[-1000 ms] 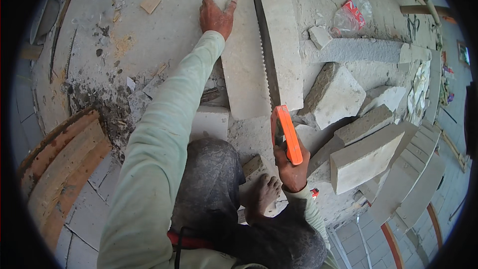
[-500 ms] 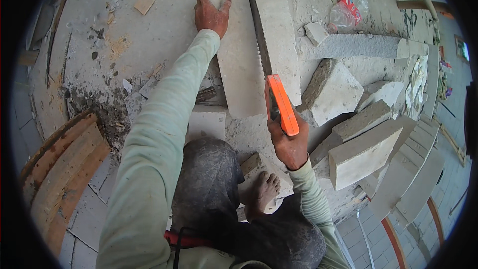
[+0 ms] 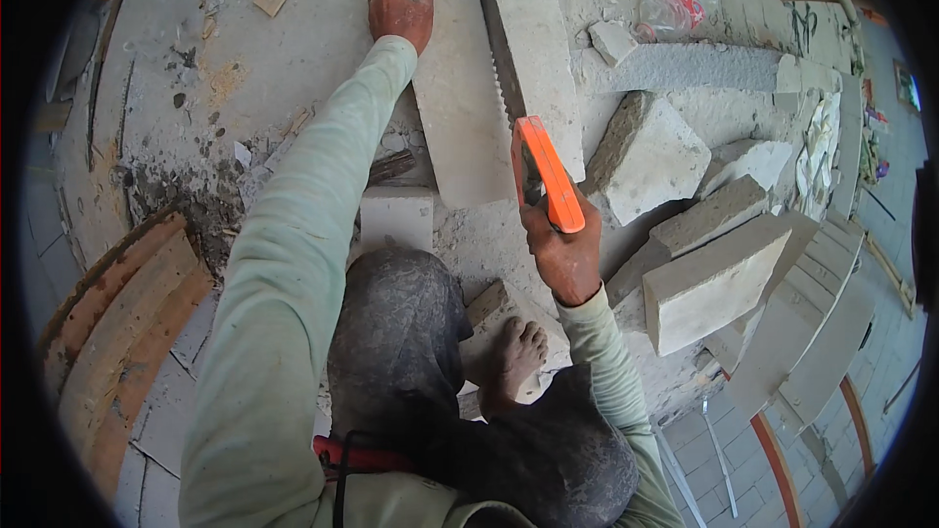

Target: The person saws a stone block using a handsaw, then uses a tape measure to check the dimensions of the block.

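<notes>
A handsaw [image 3: 546, 176] with an orange handle and a long toothed blade lies lengthwise along a pale lightweight concrete block [image 3: 455, 108]. My right hand [image 3: 567, 249] is closed around its handle, at the block's near end. My left hand [image 3: 403, 12] grips the far left edge of the block, thumb on top and fingers bent over the side. Right of the blade is another pale section [image 3: 538, 68]; whether the two sections are still joined cannot be made out. The blade's far tip is cut off by the top of the picture.
Several broken blocks [image 3: 719, 279] lie at the right, near a long grey strip [image 3: 699, 68] and a crumpled plastic bottle [image 3: 677, 2]. Curved wooden boards [image 3: 127, 342] stand at the lower left. My bare foot [image 3: 515, 357] rests on a block chunk between my knees.
The whole view has shifted, so everything sits a little higher in the picture. Against the block, the saw has slid slightly away from me. Both hands keep their grip.
</notes>
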